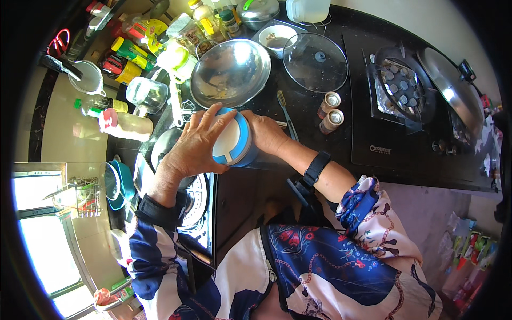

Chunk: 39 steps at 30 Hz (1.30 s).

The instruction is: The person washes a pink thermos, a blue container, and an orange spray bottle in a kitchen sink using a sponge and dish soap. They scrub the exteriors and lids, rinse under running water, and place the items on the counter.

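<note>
A round container with a white and blue lid (240, 138) is between my hands, at the front edge of the black countertop. My left hand (198, 142) spreads over the lid, with fingertips on its far rim and the thumb at its near rim. On the right, my right hand (264, 130) wraps around the container's side; its fingertips are mostly hidden. Just beyond lies a large shiny metal lid or shallow pan (231, 74). A blue-handled brush (286, 112) rests to the right of my right hand, and a small whisk (187, 110) lies beyond my left hand.
Two small shaker canisters (331, 121) stand right of the brush. Behind them a glass lid (316, 62) leans by a white bowl (278, 38) of brown liquid. A gas hob (372, 136) fills the right side. Bottles and jars (140, 54) crowd the left wall.
</note>
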### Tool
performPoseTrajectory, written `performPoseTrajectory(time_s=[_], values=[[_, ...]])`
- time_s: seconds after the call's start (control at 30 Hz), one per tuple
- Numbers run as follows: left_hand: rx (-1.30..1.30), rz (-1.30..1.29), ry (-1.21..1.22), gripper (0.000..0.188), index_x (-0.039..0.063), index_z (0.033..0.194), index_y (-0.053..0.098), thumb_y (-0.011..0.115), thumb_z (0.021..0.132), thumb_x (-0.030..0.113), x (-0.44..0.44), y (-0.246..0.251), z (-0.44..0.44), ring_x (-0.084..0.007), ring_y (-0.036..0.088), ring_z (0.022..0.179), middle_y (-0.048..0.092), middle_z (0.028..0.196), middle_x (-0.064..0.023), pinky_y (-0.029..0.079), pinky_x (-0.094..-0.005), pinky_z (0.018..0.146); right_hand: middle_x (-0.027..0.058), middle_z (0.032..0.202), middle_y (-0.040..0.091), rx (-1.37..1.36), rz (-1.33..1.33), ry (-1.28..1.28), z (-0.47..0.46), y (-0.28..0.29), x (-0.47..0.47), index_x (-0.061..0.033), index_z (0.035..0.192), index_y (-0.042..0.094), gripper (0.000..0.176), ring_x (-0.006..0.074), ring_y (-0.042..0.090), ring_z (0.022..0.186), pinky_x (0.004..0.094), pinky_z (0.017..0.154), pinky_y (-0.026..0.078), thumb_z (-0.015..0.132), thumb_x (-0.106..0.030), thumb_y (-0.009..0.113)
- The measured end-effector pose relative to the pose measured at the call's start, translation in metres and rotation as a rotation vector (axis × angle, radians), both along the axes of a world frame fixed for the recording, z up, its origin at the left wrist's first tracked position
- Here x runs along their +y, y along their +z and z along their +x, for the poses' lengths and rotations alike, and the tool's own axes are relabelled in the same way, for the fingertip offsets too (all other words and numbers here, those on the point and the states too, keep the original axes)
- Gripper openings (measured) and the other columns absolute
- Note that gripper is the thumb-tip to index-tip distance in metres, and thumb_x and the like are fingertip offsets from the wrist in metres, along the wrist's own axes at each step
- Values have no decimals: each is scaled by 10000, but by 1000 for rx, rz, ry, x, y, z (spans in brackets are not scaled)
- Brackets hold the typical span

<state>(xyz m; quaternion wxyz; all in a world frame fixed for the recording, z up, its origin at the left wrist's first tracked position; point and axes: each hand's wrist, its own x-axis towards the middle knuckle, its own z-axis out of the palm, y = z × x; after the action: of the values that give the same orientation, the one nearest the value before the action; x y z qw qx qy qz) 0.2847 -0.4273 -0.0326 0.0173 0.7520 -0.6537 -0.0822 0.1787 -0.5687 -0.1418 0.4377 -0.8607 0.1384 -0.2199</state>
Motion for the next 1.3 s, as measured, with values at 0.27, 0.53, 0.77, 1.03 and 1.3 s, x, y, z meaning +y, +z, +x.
performPoseTrajectory(time_s=[0.27, 0.53, 0.77, 1.03, 1.3], values=[[135, -292, 102, 927, 169, 1292, 410, 778, 447, 257, 8, -21, -8, -410, 347, 1138, 317, 1284, -218, 335, -508, 970, 186, 856, 615, -46, 45, -76, -1, -13, 10, -80, 1006, 471, 178, 382, 587, 824, 444, 699, 462, 880, -189, 408], [-97, -541, 563, 776, 99, 1217, 466, 758, 550, 368, -1, -48, -46, -395, 403, 1081, 393, 1227, -228, 361, -481, 915, 171, 972, 595, -14, -6, -168, -3, -10, 26, -90, 1059, 433, 217, 382, 575, 879, 462, 736, 448, 870, -196, 415], [8, -353, 479, 968, 142, 1360, 287, 755, 574, 458, 18, -19, -38, -427, 310, 1216, 307, 1303, -254, 325, -582, 908, 179, 906, 606, 12, -75, -186, -4, -3, 22, -51, 1013, 462, 198, 385, 587, 831, 466, 700, 465, 828, -120, 472], [-57, -178, 180, 966, 176, 1357, 308, 777, 543, 400, 21, -8, -5, -379, 423, 1144, 401, 1237, -211, 364, -496, 918, 188, 817, 614, -1, -103, -138, 0, -3, 22, -37, 987, 453, 182, 371, 603, 774, 437, 657, 483, 828, -119, 487], [-124, -62, 631, 894, 78, 1311, 372, 602, 671, 658, 15, -2, -42, -363, 549, 999, 515, 1099, -245, 436, -495, 799, 199, 855, 621, 150, -91, -154, -2, 0, 28, -42, 1025, 442, 263, 373, 601, 827, 456, 720, 465, 829, -209, 493]])
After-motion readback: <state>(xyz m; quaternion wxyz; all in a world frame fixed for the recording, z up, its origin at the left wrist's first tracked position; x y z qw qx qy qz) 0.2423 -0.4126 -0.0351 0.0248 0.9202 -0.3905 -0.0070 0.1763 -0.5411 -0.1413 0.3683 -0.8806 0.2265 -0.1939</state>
